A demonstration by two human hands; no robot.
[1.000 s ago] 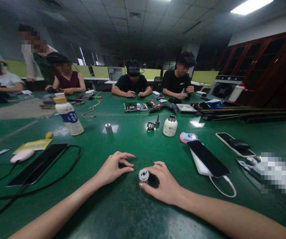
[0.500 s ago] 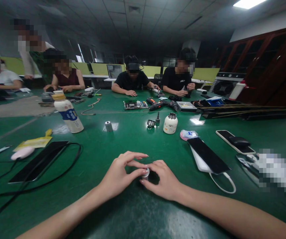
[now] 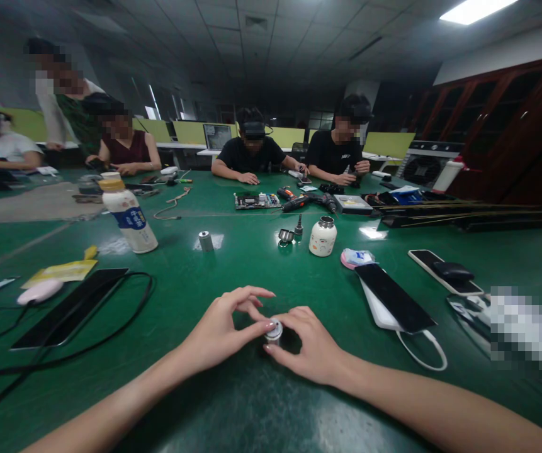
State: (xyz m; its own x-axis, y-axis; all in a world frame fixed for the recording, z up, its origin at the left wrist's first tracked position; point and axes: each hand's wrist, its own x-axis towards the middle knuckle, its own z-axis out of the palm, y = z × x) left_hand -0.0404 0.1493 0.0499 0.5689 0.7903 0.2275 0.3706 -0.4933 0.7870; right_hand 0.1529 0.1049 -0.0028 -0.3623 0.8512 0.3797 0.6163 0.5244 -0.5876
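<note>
Here the curled right hand grips a cylinder.

Held cylinder silver; table green; jar cream, motif-printed; bottle white, label blue.

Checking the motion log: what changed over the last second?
The left hand moved right to the metal cylinder, then eased slightly back; its thumb is at the top. Opposite, a co-worker's hand moved toward the picture's right. Unchanged: the right hand grips the cylinder; the cream flask stands.
</note>
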